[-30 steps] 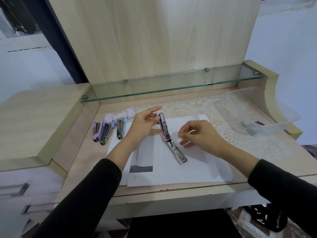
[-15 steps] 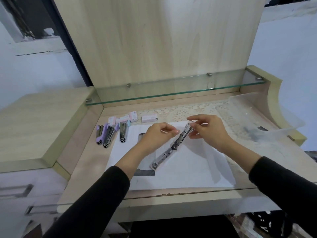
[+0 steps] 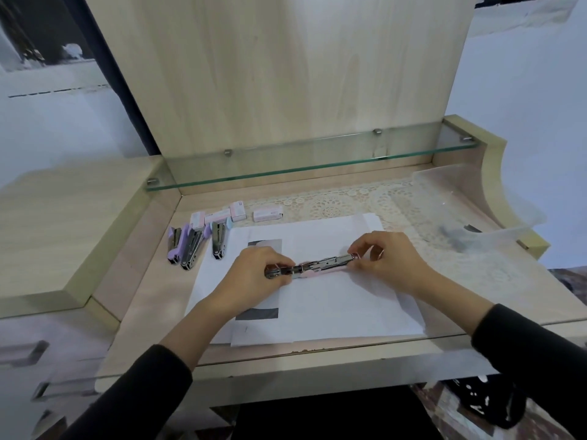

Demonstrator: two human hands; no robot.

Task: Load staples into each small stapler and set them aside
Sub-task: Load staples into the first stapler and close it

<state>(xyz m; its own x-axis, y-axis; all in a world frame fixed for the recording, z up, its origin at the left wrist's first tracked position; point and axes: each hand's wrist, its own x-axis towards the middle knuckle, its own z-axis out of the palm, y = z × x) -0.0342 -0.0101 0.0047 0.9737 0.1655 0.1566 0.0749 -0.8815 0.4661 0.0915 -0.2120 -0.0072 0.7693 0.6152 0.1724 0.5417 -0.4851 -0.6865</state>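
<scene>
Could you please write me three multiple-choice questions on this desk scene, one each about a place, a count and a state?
1. Where do the spare staplers lie?
A. in a clear bin
B. on the desk, left of the paper
C. on a glass shelf

2. How many spare staplers are in that row?
A. one
B. six
C. three

3. How is the held stapler set?
A. swung open, lying flat on the paper
B. closed
C. standing on end

Answers:
1. B: they lie side by side on the bare wood beside the sheet's left edge.
2. C: two purple ones and a bluish one are visible.
3. A: it stretches out in one long line, with the left hand gripping one end and the right hand pinching the other.
</scene>
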